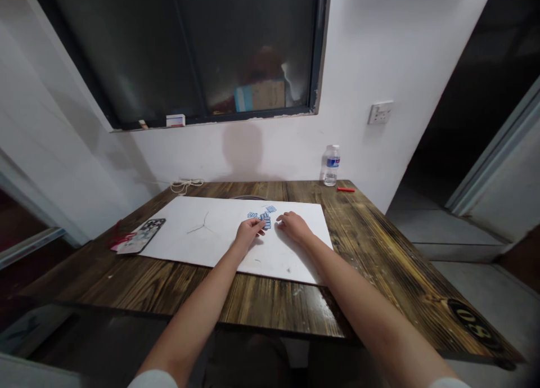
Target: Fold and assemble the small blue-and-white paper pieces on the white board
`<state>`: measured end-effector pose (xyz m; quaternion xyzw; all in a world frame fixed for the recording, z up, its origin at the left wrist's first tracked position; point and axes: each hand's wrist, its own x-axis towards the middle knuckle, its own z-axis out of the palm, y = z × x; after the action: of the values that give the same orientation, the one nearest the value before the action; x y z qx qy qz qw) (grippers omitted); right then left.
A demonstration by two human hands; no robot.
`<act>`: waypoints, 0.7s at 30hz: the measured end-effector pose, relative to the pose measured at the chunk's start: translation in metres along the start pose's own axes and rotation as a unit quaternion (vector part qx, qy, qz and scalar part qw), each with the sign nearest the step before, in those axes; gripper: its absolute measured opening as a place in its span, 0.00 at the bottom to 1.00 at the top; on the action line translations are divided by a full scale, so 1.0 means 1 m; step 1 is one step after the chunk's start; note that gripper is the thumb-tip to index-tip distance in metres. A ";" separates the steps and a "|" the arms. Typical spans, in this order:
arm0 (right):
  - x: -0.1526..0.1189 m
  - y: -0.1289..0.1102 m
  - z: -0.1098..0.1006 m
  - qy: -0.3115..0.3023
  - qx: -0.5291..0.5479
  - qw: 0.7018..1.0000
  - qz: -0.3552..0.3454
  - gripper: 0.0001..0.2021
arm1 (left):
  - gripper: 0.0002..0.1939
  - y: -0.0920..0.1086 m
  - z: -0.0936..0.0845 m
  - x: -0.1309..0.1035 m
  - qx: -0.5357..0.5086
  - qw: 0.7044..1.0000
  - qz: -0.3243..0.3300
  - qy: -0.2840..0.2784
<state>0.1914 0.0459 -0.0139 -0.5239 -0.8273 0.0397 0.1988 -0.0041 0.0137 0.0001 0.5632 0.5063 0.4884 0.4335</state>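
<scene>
Several small blue-and-white striped pieces [270,209] lie on a white board [169,236], right of its middle. My left hand [251,230] pinches one striped piece [267,223] at its fingertips, just in front of the others. To the right of it, my right hand [292,225] hovers low over the board with its fingers curled; whether anything is between them is too small to tell. Thin dark wires [203,225] cross on the left part of the board.
A patterned phone-like object [145,236] overlaps the board's left edge. At the back of the wooden table [379,253] are a white cord [188,183], a bottle [331,166] and a red pen-like item [346,190].
</scene>
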 end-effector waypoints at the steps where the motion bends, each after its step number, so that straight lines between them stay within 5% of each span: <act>1: 0.000 0.000 0.000 -0.001 -0.002 1.000 -0.002 0.16 | 0.21 0.001 0.000 0.000 0.001 1.000 -0.001 0.000; 21: 0.000 0.003 0.003 0.042 -0.007 0.999 -0.027 0.07 | 0.22 0.003 0.000 -0.002 0.003 1.000 -0.005 0.008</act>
<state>0.1928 0.0477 -0.0175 -0.5041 -0.8321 0.0067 0.2311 -0.0032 0.0110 0.0032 0.5581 0.5140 0.4889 0.4304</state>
